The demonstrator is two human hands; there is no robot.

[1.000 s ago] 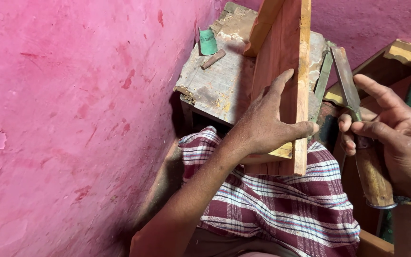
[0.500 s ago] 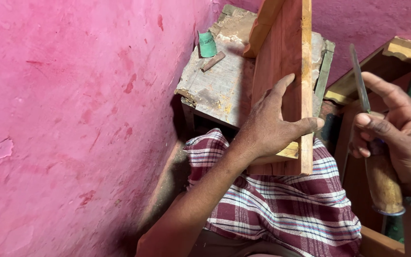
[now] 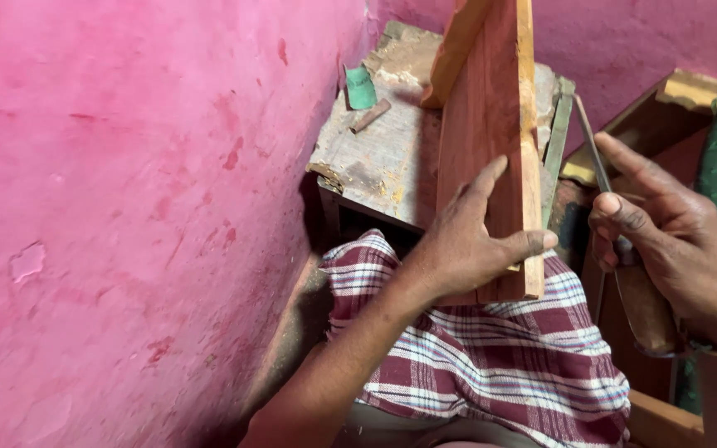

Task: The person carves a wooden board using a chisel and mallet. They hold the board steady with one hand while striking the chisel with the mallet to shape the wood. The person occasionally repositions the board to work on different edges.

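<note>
Carving step underway: left hand (image 3: 458, 249) clamped on upright reddish wooden plank (image 3: 483, 141), right hand (image 3: 665, 232) closed around wooden-handled chisel (image 3: 632, 282). Probably next: careful blade placement against plank edge.

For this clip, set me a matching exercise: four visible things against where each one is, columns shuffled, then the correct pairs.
Things:
1. reddish wooden board
2. chisel
3. green scrap
4. checked cloth

Places:
A. on the worn stool top near the pink wall
B. gripped in the right hand
C. over the person's lap
D. held on edge by the left hand

Pairs: 1-D, 2-B, 3-A, 4-C
</note>
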